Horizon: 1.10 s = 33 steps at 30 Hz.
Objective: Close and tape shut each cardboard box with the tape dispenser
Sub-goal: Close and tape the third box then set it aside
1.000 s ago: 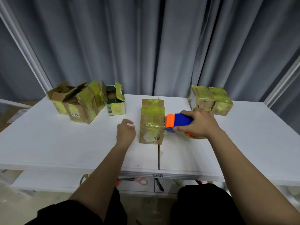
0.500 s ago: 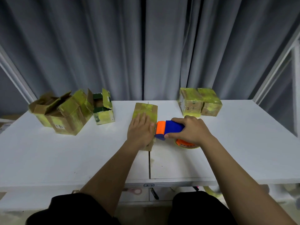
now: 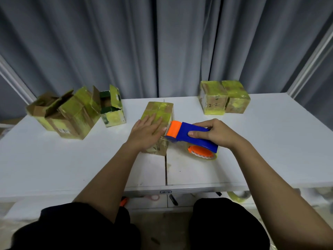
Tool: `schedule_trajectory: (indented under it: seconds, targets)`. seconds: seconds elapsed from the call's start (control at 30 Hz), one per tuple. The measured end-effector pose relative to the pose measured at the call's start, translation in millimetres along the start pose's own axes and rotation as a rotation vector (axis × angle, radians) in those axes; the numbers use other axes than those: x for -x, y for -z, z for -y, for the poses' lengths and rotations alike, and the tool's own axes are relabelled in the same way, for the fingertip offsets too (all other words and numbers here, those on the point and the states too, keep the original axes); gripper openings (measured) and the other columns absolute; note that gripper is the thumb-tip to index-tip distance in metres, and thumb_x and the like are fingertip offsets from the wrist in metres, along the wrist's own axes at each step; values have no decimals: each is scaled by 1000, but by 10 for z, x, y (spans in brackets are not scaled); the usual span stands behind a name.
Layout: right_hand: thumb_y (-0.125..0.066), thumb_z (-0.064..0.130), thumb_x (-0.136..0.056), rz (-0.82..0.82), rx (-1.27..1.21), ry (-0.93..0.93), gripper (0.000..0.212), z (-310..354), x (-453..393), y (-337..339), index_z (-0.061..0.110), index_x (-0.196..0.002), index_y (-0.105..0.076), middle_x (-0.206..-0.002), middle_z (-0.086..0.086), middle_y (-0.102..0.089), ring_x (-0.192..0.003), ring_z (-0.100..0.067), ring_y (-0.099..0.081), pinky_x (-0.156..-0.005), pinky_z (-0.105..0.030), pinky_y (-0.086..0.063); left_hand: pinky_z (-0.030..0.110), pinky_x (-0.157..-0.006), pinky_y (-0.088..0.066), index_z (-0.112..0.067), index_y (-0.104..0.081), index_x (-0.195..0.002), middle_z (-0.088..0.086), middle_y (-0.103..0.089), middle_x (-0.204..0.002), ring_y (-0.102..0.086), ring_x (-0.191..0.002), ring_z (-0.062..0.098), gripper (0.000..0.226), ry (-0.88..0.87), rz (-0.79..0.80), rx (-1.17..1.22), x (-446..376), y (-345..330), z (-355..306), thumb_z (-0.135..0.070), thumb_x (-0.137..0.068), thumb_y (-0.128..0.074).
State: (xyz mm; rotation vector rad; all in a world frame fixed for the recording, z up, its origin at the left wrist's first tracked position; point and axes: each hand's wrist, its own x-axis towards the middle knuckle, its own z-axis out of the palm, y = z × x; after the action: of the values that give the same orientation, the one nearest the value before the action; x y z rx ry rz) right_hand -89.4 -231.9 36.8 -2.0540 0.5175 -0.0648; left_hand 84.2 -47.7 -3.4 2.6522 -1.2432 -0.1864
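The white flat surface (image 3: 270, 141) carries everything, and the landmark here is the closed brown cardboard box with yellowish tape (image 3: 159, 114) at its middle; to the left of that box stand three open cardboard boxes with raised flaps (image 3: 72, 114), and behind it to the right sit two taped cardboard boxes (image 3: 224, 99), well apart from it. The left hand (image 3: 146, 131) lies flat on the middle box's top, fingers straight and together, pressing the flaps down. The right hand (image 3: 217, 135) has its grip curled round the handle of the blue and orange tape dispenser (image 3: 187, 137), whose orange toothed end touches the box's right edge near the left fingertips. Judged from this, the main risk is the light box sliding or tipping leftward if the dispenser pulls before the left hand bears down enough. Next, the tape could crease or wander off the seam if the dispenser is drawn at a slant. Smallest but sharpest: the cutter teeth sit just beside the left fingers, so a quick tearing twist could nick them
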Motion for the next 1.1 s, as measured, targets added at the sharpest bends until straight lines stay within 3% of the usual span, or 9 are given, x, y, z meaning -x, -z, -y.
schedule_trajectory:
  seconds: [0.2, 0.5, 0.63, 0.77, 1.0, 1.1]
  targets:
    - [-77, 44, -74, 1, 13, -27, 32, -25, 138, 153, 29, -102, -74, -90, 8, -74, -83, -15, -70, -73, -29, -56, 40, -117, 1, -38, -12, -150, -9, -1, -160, 1, -147, 14, 60, 2, 3, 4, -39, -19, 61, -61, -94, -21]
    - [-72, 54, -75, -14, 197, -46, 34, 17, 279, 155, 36, -104, -73, -91, 14, -73, -81, -10, -68, -79, -37, -58, 39, -117, 2, -40, -15, -149, -10, -3, -160, 1, -147, 13, 64, -7, 10, 19, -29, 7, 17, -66, -92, -25]
    - [-62, 60, -81, -70, 499, -15, 36, 117, 302, 18, 38, -109, -69, -89, 11, -70, -81, -9, -63, -73, -34, -53, 40, -117, 1, -39, -15, -149, -10, -3, -160, 1, -147, 14, 66, 1, 10, 22, -46, 6, 6, -67, -91, -29]
    - [-52, 62, -86, -199, 744, -11, 39, 171, 334, -225, 39, -116, -63, -101, 5, -68, -92, -18, -61, -68, -29, -43, 40, -116, 2, -36, -11, -150, -8, 0, -160, 3, -147, 15, 67, 45, -2, 7, -41, -35, -35, -65, -92, -27]
    - [-45, 49, -94, -319, 913, -50, 37, 296, 233, -633, 22, -114, -60, -102, -3, -66, -92, -24, -62, -63, -27, -35, 42, -116, 2, -31, -10, -152, 0, -1, -161, 3, -147, 22, 67, 200, -112, -31, 85, -116, -248, -63, -94, -19]
    - [-46, 33, -97, -337, 1017, -53, 26, 375, 104, -729, 17, -112, -59, -107, -4, -65, -97, -25, -63, -68, -27, -36, 44, -117, 1, -29, -9, -152, 2, 0, -161, 3, -147, 24, 67, 243, -103, -36, 78, -92, -282, -62, -95, -17]
